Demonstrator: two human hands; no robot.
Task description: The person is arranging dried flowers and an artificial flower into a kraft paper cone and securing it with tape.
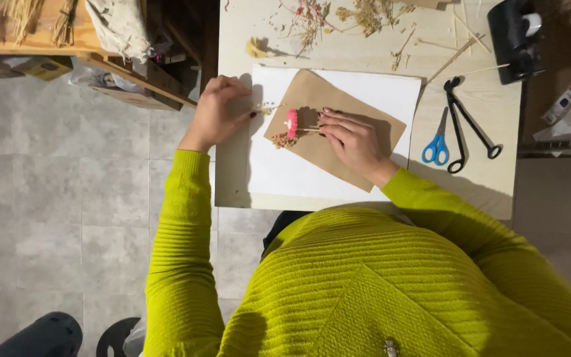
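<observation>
A brown paper sheet (365, 129) lies tilted on a white sheet (394, 92) on the pale table (490, 178). A pink dried flower (291, 122) with small reddish sprigs lies on the brown paper's left part. My right hand (357, 142) rests on the brown paper, its fingertips pinning the flower's thin stems. My left hand (218, 112) sits at the white sheet's left edge and pinches a small pale dried sprig (264, 109) just left of the brown paper.
Blue-handled scissors (438, 144) and long black scissors (468, 125) lie right of the sheets. A black tape dispenser (514, 39) stands at the far right corner. Loose dried flowers and stalks (338, 16) are scattered along the far edge. A wooden shelf (67, 46) stands to the left.
</observation>
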